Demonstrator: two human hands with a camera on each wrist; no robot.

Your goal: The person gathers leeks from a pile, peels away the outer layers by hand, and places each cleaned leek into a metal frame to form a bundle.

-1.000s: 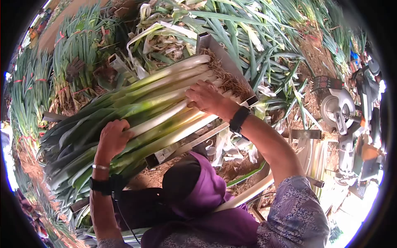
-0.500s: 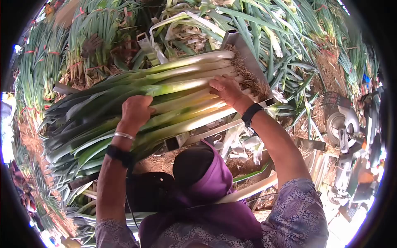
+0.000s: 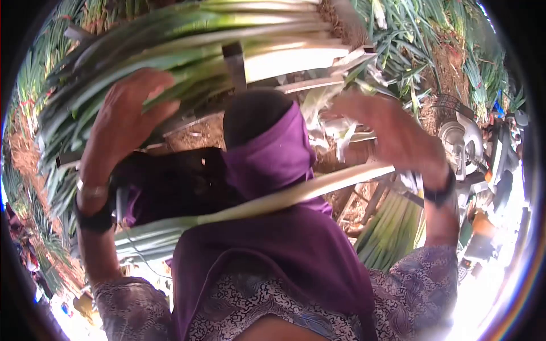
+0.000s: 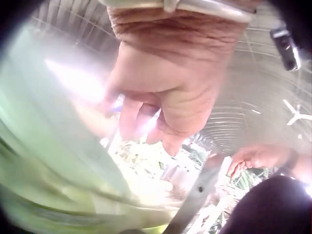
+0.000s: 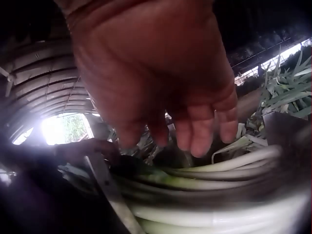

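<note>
A thick row of leeks (image 3: 170, 42), white stems to the right and green leaves to the left, lies in a metal frame (image 3: 310, 85). My left hand (image 3: 128, 113) is lifted on the leaf side, thumb and fingers spread around nothing. Blurred, my right hand (image 3: 392, 128) hangs near the frame's right end, also holding nothing. In the right wrist view the fingers of the right hand (image 5: 161, 73) point down above the white stems (image 5: 224, 165). A single long leek (image 3: 290, 196) lies across the person's lap, passing below both hands.
More leeks (image 3: 392, 230) sit at the lower right. Loose peeled leaves (image 3: 324, 122) lie on the soil between the frame and the right hand. A grey tool with a round disc (image 3: 455, 139) stands at the right edge. Piled green leaves (image 3: 398, 42) fill the back right.
Both hands have come off the leeks in the frame and drawn back toward the body, the right one also outward. The head view has tilted down, so the frame appears higher.
</note>
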